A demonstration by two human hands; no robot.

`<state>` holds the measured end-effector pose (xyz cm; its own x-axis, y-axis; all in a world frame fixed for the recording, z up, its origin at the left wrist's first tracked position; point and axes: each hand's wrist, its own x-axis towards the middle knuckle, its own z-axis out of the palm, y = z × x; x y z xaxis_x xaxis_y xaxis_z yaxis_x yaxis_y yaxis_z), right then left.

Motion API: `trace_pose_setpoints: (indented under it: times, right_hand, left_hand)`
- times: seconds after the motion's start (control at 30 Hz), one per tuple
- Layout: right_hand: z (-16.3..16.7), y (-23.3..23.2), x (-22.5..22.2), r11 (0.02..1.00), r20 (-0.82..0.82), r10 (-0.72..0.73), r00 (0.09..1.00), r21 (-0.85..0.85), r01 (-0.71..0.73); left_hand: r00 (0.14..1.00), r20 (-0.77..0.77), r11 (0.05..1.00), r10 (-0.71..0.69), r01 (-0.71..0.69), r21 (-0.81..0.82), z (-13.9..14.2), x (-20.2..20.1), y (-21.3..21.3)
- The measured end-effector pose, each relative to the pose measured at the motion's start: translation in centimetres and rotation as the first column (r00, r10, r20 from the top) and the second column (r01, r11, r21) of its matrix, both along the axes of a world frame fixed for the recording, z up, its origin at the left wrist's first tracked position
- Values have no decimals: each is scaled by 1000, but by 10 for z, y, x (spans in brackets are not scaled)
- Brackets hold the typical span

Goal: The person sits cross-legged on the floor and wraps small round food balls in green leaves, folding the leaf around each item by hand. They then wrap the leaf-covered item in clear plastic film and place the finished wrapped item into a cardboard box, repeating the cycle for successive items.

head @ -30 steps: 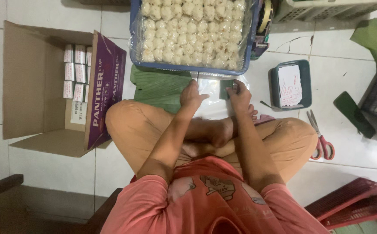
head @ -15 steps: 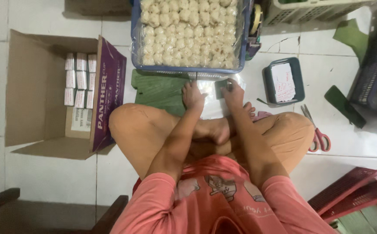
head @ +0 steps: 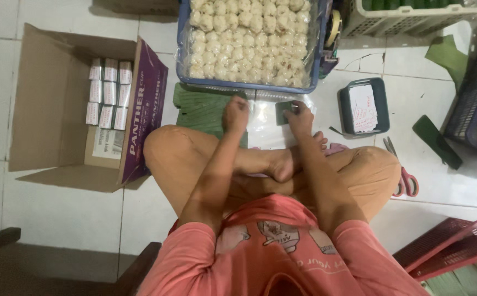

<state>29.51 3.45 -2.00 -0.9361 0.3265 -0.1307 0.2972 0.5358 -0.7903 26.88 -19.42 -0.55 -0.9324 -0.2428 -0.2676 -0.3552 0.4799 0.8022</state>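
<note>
Resting on clear plastic sheet (head: 266,118) on floor, both hands barely moved since a second ago — left hand (head: 235,113) loosely curled, empty; right hand (head: 300,116) pinching small dark green piece (head: 283,111). Dumpling crate (head: 186,52) at 12 o'clock.

— Where do I have room?
— Bare floor (head: 63,214) on my left. Ahead, the blue crate (head: 315,60) blocks; cardboard box (head: 46,104) walls the left, scissors (head: 403,175) and small tray (head: 364,107) crowd my right.

White tile floor (head: 63,219) has a cardboard box (head: 52,98), blue crate (head: 318,60), green leaves (head: 203,109), clear plastic sheet (head: 263,118), small dark tray (head: 363,105) and scissors (head: 403,172) sitting on it.
</note>
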Motion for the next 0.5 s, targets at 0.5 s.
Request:
trace_pose_setpoints:
  times: [0.5]
  right_hand:
    - [146,-45,41,667,-258,-29,966,-724,-174]
  left_hand:
    - [986,-137,46,-94,142,989,119,57,0]
